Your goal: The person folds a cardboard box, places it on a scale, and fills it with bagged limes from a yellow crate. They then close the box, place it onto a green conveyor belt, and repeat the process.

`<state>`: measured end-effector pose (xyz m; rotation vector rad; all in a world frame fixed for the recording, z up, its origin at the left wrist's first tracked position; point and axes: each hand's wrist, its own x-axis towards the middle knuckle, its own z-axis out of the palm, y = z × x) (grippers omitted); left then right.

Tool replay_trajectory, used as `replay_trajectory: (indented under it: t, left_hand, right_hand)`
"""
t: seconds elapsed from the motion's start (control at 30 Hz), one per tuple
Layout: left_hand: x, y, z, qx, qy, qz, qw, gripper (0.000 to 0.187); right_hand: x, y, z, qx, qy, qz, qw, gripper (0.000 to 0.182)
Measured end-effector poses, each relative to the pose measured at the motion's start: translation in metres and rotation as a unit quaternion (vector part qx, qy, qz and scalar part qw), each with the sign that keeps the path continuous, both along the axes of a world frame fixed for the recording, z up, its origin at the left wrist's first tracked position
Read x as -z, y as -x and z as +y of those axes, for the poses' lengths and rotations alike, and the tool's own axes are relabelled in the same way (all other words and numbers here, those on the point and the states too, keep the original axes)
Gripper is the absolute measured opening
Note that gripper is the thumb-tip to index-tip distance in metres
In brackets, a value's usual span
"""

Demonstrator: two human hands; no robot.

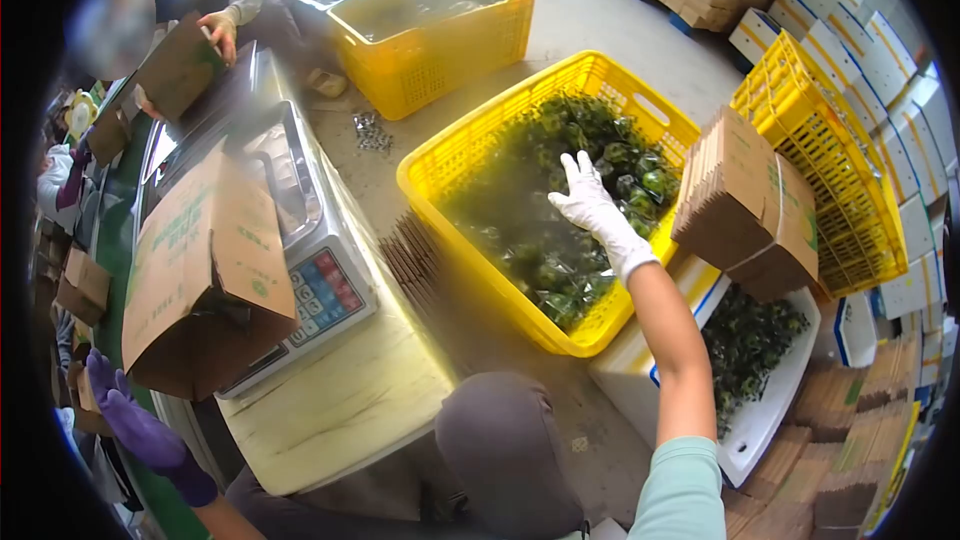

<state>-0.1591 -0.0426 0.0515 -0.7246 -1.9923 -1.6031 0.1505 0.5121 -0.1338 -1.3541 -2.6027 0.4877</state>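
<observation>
My right hand [592,208], in a white glove, reaches over a yellow crate [415,175] with its fingers spread. Below it lie clear plastic bags of leafy greens [625,165], partly blurred by a smear. In a purple glove, my left hand [140,428] is raised at the lower left, fingers apart and holding nothing. Close above it, a cardboard box [180,270] rests tilted on a scale [335,302], its opening facing toward me. The scale's keypad shows beside the box, and the scale sits on a pale marbled tabletop [330,410].
Flattened cartons [745,200] stand strapped together right of the crate, near another yellow crate [870,190]. A white foam box [745,445] holds loose greens. Another yellow crate [430,60] stands farther back. Across the green conveyor [120,210], a person's hand [220,32] holds a carton.
</observation>
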Motion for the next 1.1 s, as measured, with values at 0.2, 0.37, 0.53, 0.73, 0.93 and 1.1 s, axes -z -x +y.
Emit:
replay_trajectory:
  t: [0.2,0.37,0.53,0.73,0.93,1.1]
  left_hand:
    - [0.011,0.015,-0.01,-0.057,0.046,0.016,0.997,0.052]
    - [0.013,0.016,-0.008,-0.002,0.004,-0.053,0.999,0.053]
    - [0.003,0.005,-0.014,-0.003,0.059,0.017,0.998,0.056]
    - [-0.016,-0.02,-0.02,0.065,0.0,-0.017,0.998,0.057]
    - [-0.029,-0.039,-0.027,0.115,-0.061,-0.074,0.989,0.056]
    - [-0.032,-0.044,-0.043,0.162,-0.089,-0.158,0.97,0.056]
  right_hand:
    - [0.041,0.115,0.07,-0.009,-0.115,0.035,0.993,0.079]
    - [0.051,0.124,0.062,0.06,-0.064,-0.043,0.995,0.044]
    - [0.04,0.083,0.041,0.073,-0.077,0.096,0.99,0.021]
    - [-0.122,0.037,-0.11,-0.038,0.367,0.328,0.87,0.014]
    - [-0.235,0.057,-0.272,-0.259,0.619,0.07,0.738,0.025]
    - [-0.219,0.139,-0.332,-0.246,0.749,0.198,0.582,0.023]
